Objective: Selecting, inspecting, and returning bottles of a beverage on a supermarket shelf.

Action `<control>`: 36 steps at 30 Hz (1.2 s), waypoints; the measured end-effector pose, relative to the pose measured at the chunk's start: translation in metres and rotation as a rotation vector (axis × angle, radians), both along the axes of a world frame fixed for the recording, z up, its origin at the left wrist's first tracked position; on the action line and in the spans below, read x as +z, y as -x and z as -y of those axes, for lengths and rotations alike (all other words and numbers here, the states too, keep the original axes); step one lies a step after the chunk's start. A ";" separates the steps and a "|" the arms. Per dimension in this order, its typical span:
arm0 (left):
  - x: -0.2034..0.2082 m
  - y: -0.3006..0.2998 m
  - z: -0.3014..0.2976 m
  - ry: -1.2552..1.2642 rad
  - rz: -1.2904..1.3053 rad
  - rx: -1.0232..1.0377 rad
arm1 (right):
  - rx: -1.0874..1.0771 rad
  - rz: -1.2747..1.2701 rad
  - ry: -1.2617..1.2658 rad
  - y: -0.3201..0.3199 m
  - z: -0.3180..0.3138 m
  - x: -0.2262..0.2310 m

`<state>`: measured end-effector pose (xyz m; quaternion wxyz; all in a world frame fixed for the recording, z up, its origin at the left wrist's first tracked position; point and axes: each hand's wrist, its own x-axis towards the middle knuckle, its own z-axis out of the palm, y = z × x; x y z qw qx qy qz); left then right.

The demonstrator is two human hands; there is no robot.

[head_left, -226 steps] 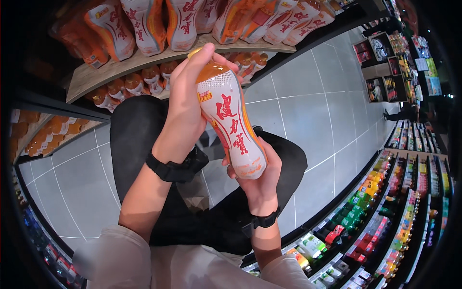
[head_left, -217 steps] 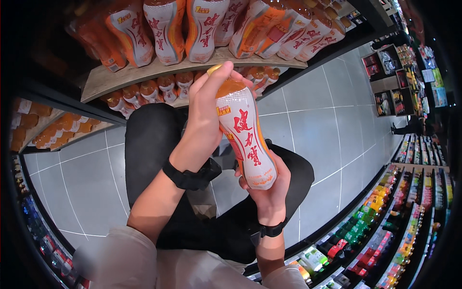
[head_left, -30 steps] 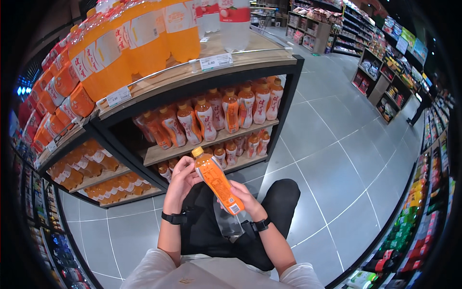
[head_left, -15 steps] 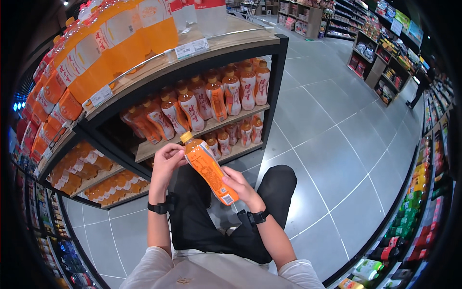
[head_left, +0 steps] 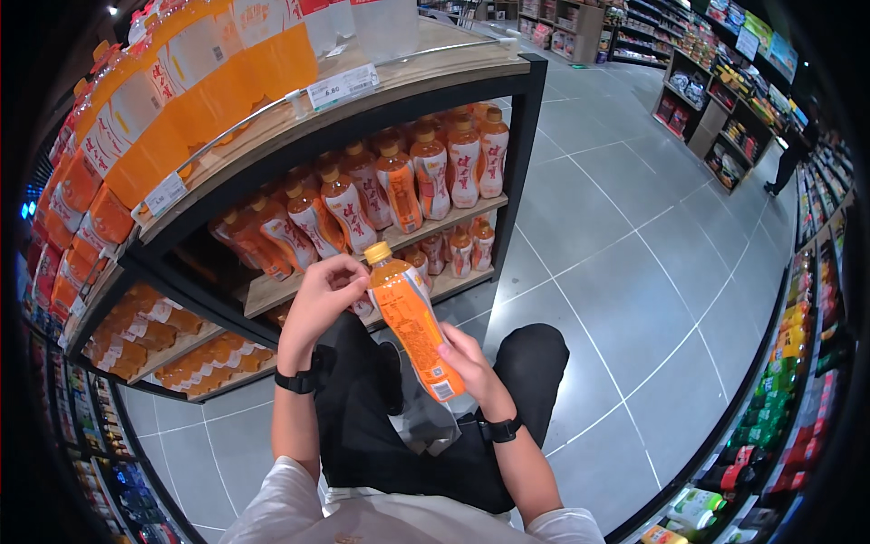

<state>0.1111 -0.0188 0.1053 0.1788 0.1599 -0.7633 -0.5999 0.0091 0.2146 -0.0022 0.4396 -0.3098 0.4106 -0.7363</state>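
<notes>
Holding orange drink bottle (head_left: 412, 326), both hands, shelf (head_left: 362, 263) behind

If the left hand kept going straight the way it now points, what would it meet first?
Probably the cap end of the orange bottle: the left hand already sits at its neck. Beyond lie the shelf bottles, though depth is unclear.
</notes>
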 end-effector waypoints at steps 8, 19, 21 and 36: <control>-0.008 0.044 0.021 -0.103 0.066 -0.212 | -0.085 0.005 -0.034 0.009 -0.001 -0.009; -0.059 0.065 0.043 -0.252 -0.024 -0.272 | -0.170 0.001 -0.128 0.009 0.013 -0.028; -0.065 0.062 0.047 -0.279 -0.045 -0.269 | -0.166 -0.088 -0.178 0.008 0.016 -0.029; -0.069 0.055 0.049 -0.396 -0.113 -0.236 | -0.188 -0.102 -0.221 0.002 0.029 -0.022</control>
